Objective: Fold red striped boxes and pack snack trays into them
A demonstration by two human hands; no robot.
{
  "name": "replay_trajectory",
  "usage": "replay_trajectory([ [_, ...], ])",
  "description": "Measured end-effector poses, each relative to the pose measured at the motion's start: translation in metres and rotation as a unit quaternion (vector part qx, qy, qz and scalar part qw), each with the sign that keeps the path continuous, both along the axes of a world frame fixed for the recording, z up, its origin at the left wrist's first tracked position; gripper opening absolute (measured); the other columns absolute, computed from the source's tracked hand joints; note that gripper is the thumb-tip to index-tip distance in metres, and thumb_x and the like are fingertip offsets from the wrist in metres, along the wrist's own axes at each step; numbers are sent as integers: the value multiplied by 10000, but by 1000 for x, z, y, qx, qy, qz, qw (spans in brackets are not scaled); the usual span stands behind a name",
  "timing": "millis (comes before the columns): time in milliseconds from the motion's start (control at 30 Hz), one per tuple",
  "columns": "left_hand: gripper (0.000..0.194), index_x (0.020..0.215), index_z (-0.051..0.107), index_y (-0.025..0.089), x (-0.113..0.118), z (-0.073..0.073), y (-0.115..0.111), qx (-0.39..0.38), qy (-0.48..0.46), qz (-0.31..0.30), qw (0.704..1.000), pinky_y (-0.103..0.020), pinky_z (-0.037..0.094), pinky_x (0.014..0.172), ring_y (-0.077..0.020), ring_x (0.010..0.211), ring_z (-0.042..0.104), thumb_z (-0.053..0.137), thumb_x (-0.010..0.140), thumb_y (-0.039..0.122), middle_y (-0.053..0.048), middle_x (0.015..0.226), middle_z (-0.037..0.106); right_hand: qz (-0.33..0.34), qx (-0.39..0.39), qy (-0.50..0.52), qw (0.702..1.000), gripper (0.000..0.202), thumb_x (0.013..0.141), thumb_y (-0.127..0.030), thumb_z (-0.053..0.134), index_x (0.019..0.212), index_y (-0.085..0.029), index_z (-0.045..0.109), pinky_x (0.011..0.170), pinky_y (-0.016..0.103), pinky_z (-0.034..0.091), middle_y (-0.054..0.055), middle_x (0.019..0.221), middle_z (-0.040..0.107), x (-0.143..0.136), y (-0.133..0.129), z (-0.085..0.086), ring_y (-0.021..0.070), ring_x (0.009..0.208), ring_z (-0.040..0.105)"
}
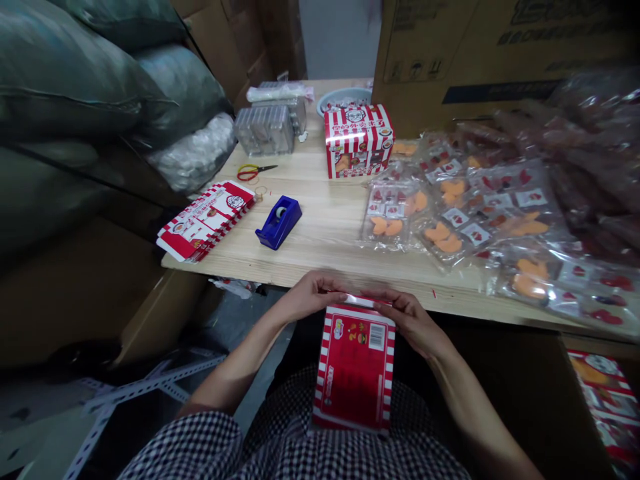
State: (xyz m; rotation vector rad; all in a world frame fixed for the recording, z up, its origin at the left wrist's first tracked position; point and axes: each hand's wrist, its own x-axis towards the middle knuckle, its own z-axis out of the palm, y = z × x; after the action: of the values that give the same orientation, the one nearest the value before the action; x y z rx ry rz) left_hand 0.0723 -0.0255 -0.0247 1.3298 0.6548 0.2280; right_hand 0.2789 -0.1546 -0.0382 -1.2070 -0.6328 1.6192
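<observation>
A red-and-white striped cardboard box (355, 373) with a barcode leans against my lap, below the table's front edge. My left hand (315, 293) grips the upper left of its top end, fingers bent over the flap. At the upper right, my right hand (407, 317) holds the same end with thumb and fingers. Both hands are closed on the flap edge, and some fingertips are hidden behind it. Beyond them on the table sits a blue tape dispenser (279, 222). A stack of flat printed cartons (207, 220) lies to its left.
An assembled striped box (359, 141) stands at the back of the wooden table (310, 247). Bags of orange and red pieces (450, 213) cover the right side. Scissors (256, 172), clear plastic cases (265, 130) and a bowl (345, 99) lie farther back. Large sacks (85, 73) rise at left.
</observation>
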Motion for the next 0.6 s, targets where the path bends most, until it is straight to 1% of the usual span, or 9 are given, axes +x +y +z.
replay_trajectory([
  [33, 183, 894, 779, 170, 1, 0, 2, 0, 1, -3, 1000, -290, 526, 651, -173, 663, 701, 760, 808, 330, -73, 803, 780, -5, -5, -1, 1000, 423, 749, -431, 828, 1129, -261, 755, 822, 374, 574, 58, 990, 793, 0, 0, -2, 232, 859, 746],
  [100, 169, 860, 783, 171, 2, -2, 2, 8, 5, -1, 1000, -285, 526, 625, -171, 631, 694, 770, 790, 324, -68, 769, 777, -8, -5, -2, 1000, 424, 736, -444, 835, 1112, -259, 767, 826, 392, 574, 61, 956, 797, 0, -1, -5, 237, 839, 746],
  [233, 187, 900, 795, 177, -1, -1, -7, 58, 18, -1, 998, -302, 556, 663, -201, 713, 719, 719, 835, 335, -73, 809, 781, 2, 13, -15, 1000, 356, 763, -460, 812, 1060, -263, 789, 936, 419, 539, 69, 1034, 788, 0, -7, -8, 252, 959, 732],
  [300, 211, 972, 793, 187, -6, 4, -14, 96, 20, -6, 995, -316, 567, 710, -217, 790, 728, 657, 888, 325, -82, 888, 787, 9, 15, -24, 1000, 366, 789, -478, 787, 1093, -272, 779, 999, 450, 508, 72, 1106, 772, 0, -11, -7, 269, 1047, 710],
  [367, 244, 1069, 774, 219, -12, 12, -23, 141, 19, -15, 990, -333, 568, 778, -220, 868, 727, 578, 942, 291, -76, 982, 785, 19, 16, -33, 999, 388, 827, -503, 746, 1151, -290, 753, 1068, 475, 459, 66, 1205, 738, 0, -17, -4, 281, 1167, 660],
  [467, 311, 1199, 720, 271, -22, 23, -33, 216, 19, -17, 976, -364, 549, 893, -224, 986, 715, 517, 969, 222, -60, 1106, 767, 31, 26, -44, 998, 411, 886, -528, 670, 1237, -317, 704, 1151, 459, 374, 42, 1362, 651, -1, -25, 0, 266, 1308, 562],
  [533, 355, 1260, 683, 282, -27, 29, -37, 252, 26, -14, 967, -373, 538, 932, -228, 1045, 708, 514, 963, 184, -57, 1161, 752, 34, 19, -27, 999, 417, 908, -522, 641, 1272, -320, 680, 1156, 444, 370, 38, 1407, 617, -1, -30, 3, 259, 1319, 552],
  [600, 389, 1297, 655, 292, -31, 35, -37, 276, 34, -24, 960, -366, 539, 938, -224, 1066, 707, 507, 962, 160, -52, 1188, 742, 34, 2, 6, 999, 412, 909, -498, 645, 1275, -312, 675, 1135, 447, 398, 45, 1400, 622, 0, -32, 6, 263, 1300, 570],
])
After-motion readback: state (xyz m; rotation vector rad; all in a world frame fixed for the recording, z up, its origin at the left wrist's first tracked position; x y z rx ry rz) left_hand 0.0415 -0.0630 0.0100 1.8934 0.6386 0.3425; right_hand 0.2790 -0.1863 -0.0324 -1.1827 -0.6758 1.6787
